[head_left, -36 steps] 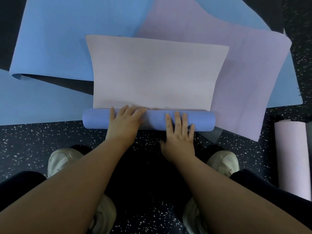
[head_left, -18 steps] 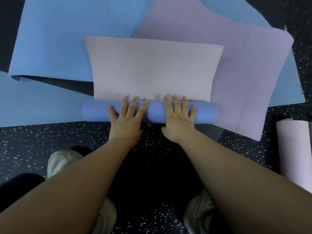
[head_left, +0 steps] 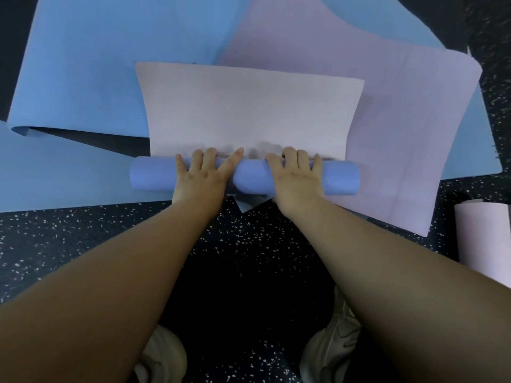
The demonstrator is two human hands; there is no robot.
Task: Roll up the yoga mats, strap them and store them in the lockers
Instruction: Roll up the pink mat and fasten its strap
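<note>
**Keep the roll tight and square**

Nearest are the person's shoes (head_left: 161, 355) on the speckled floor (head_left: 83, 239). Past them both forearms reach out to the roll (head_left: 249, 176), the blue, rolled part of the mat in hand, lying crosswise on the floor. The left hand (head_left: 203, 174) lies over the roll left of centre, fingers spread and bent down over its far side. The right hand (head_left: 297, 175) lies right of centre, fingers close together and hooked over the far side the same way. Both press on the roll; neither closes fully round it.

Beyond the knuckles lies the unrolled mat (head_left: 249, 111), pink side up, with a fair length left to take in. It rests on a blue mat (head_left: 110, 51) and a lilac mat (head_left: 401, 120). A finished pink roll (head_left: 484, 239) lies at the right edge.

To do this well, I would push both hands evenly, so the ends stay flush, and keep downward pressure so no slack builds. The mats below could drag along; watch for that.
</note>
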